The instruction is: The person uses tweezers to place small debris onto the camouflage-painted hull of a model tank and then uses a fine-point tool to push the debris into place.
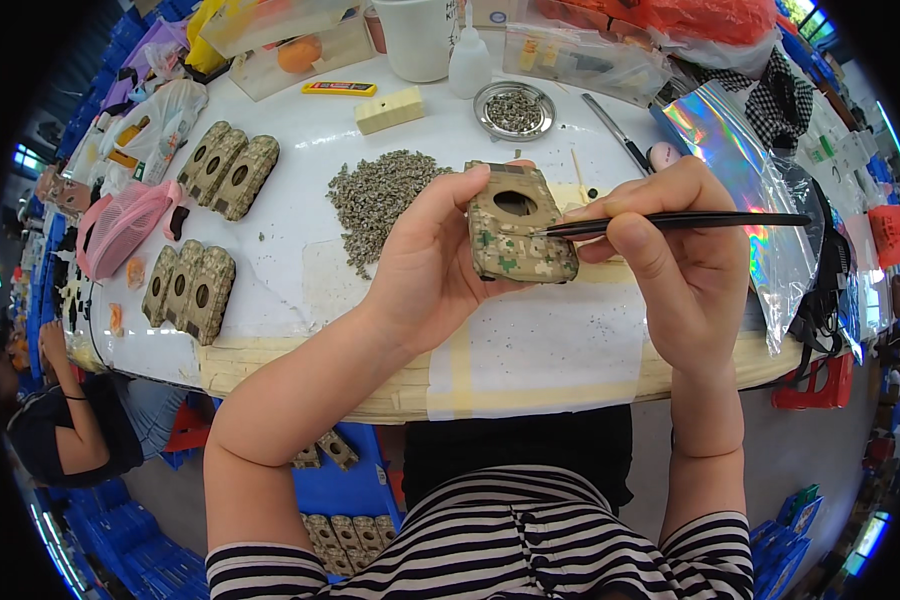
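Here, L hand holds camo shell w/ oval hole by its side, above white tbl. R hand pinches thin black tool in narrow grip, tip at the shell; if touching, I cannot tell. Pile of small grey parts lies near L hand.

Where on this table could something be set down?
Mostly bare: the white tabletop between the tan-and-green camouflage hulls at left and the heap of small grey pieces; also the white paper sheet between the near edge and the left hand. Crowded: the far edge around the white bucket, and the right side, by the iridescent plastic bag.
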`<action>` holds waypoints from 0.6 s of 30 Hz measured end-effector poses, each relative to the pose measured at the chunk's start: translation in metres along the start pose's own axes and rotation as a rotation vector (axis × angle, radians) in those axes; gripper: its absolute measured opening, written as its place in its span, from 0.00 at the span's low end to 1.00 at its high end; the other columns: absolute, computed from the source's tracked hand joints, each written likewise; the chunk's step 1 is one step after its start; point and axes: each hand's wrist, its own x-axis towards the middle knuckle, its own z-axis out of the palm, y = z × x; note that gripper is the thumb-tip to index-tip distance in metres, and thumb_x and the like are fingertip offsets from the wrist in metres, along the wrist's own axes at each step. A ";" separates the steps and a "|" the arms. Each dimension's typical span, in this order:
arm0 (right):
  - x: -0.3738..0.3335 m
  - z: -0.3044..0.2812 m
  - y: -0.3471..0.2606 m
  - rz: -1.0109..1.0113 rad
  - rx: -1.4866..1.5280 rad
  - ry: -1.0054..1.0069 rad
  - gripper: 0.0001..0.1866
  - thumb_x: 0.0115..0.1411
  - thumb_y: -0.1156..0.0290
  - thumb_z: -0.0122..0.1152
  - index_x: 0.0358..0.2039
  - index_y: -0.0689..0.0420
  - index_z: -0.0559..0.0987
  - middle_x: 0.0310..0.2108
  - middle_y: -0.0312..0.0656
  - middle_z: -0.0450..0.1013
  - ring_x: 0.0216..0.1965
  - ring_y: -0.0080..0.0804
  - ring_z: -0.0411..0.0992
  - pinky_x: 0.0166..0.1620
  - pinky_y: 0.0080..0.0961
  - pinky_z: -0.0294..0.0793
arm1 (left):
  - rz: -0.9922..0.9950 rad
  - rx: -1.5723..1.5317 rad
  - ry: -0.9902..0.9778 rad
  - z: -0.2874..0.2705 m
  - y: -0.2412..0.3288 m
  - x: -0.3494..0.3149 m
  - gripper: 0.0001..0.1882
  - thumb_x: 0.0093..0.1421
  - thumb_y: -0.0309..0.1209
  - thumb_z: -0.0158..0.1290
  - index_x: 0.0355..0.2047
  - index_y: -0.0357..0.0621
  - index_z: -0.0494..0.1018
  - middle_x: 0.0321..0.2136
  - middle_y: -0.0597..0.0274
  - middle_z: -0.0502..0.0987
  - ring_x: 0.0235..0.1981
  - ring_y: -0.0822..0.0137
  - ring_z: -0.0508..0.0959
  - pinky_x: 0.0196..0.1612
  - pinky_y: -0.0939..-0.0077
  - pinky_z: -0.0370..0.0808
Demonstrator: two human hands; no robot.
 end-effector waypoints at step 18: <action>0.000 0.000 0.001 0.001 0.013 0.001 0.08 0.61 0.73 0.53 0.33 0.65 0.69 0.31 0.49 0.74 0.32 0.27 0.75 0.35 0.18 0.78 | 0.000 -0.002 0.014 0.002 0.001 0.000 0.27 0.61 0.46 0.39 0.54 0.40 0.64 0.43 0.56 0.74 0.41 0.67 0.76 0.41 0.71 0.76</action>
